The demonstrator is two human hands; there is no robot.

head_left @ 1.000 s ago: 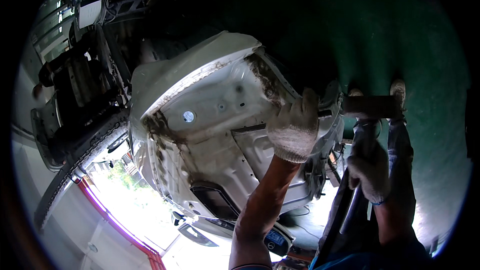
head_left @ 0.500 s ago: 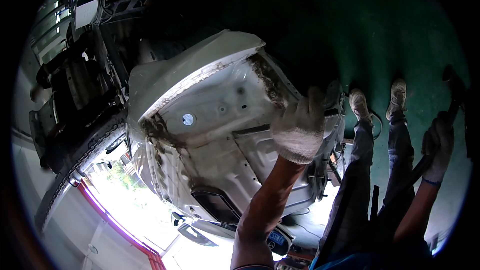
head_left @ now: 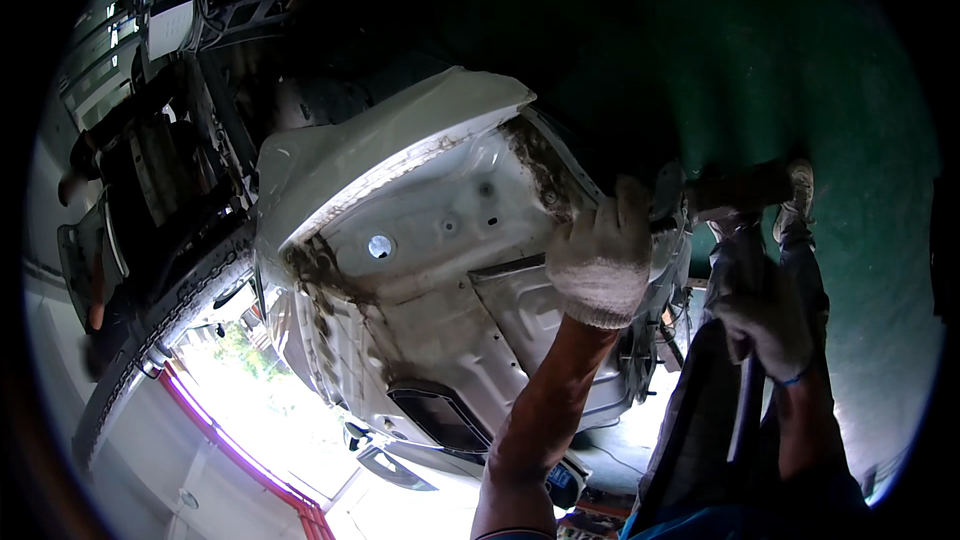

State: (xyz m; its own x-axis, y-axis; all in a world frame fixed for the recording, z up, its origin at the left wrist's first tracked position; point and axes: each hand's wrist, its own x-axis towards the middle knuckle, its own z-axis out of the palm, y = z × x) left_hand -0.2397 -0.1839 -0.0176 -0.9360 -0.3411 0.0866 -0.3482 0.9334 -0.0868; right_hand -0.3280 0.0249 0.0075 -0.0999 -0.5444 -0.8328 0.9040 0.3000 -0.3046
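Observation:
My left hand (head_left: 600,265), in a pale knit glove, is closed at the right edge of a white car body section (head_left: 425,195). What its curled fingers grip is hidden behind the hand. Rust and dirt line the panel's seams. My right hand (head_left: 768,335), also gloved, grips the handle of a sledgehammer (head_left: 740,192). The handle's lower end points down past my legs. Its blocky dark head is level with the body's right edge, just beside a dark metal piece (head_left: 666,190); whether they touch I cannot tell.
A dark frame with a heavy chain (head_left: 190,325) runs along the left. Cables (head_left: 198,0) hang at the upper left. My shoe (head_left: 797,190) stands on the green floor (head_left: 880,270). Another car (head_left: 400,470) and a red-edged opening lie beyond.
My right hand has swung the sledgehammer leftward, from the far right to beside the car body's edge. My left hand stays at nearly the same spot.

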